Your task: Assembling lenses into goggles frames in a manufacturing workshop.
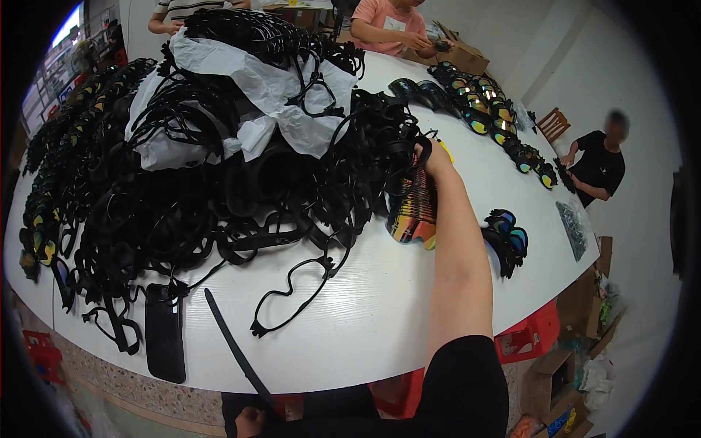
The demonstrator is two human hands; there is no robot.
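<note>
My right hand (437,159) reaches over the table to the right edge of a large heap of black goggle frames (285,186). Its fingers are closed around a black goggle frame (418,150); the fingertips are partly hidden. Just beneath that hand lies a stack of shiny orange-and-yellow mirrored lenses (413,215). My left hand (250,421) is low by my lap, below the table's near edge, with its fingers curled; what they hold, if anything, is hidden. A black strap (235,343) lies close by and runs over that edge. One loose frame (292,292) sticks out of the heap.
White wrapping sheets (234,80) lie within the heap. Rows of mirrored goggles line the left (51,212) and far right (496,109). A small group of blue-lensed goggles (505,241) lies right of my forearm. A black phone (166,332) rests near the front edge. Other people work around the table (365,350).
</note>
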